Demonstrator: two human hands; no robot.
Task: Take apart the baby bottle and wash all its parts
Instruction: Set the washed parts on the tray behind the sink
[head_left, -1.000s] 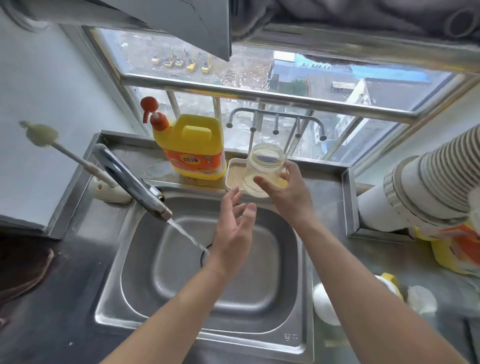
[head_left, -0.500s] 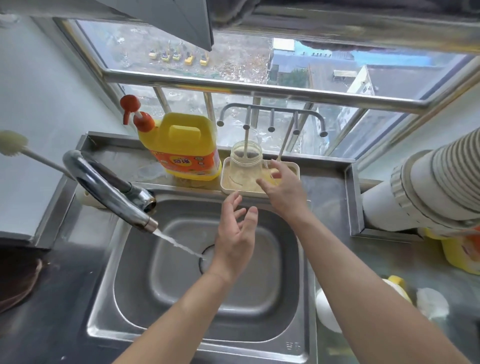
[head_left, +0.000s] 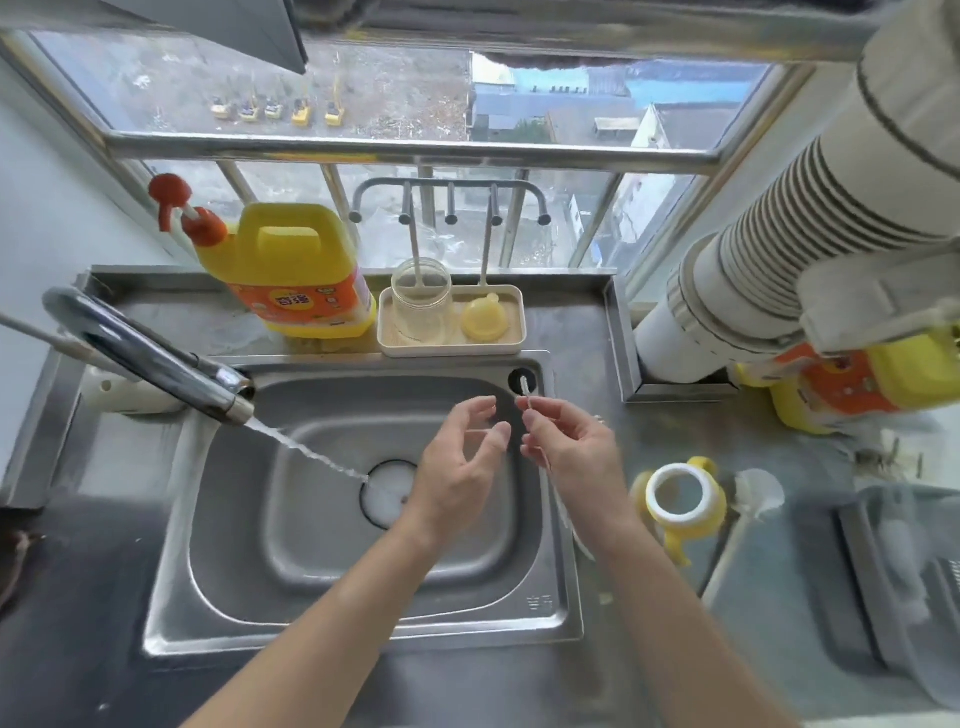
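Palms facing over sink (head_left: 363, 630), right hand (head_left: 571, 452) grip pinching thin brush (head_left: 525, 394), left hand (head_left: 457, 467) released, fingers relaxed.

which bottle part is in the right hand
The thin white straw, pinched by the right hand over the sink. Clear bottle and yellow teat sit in the tray; the handled collar is on the counter.

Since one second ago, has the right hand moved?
Yes. The right hand left the bottle on the tray and pulled back toward the person; it now pinches a thin white straw above the right rim of the sink.
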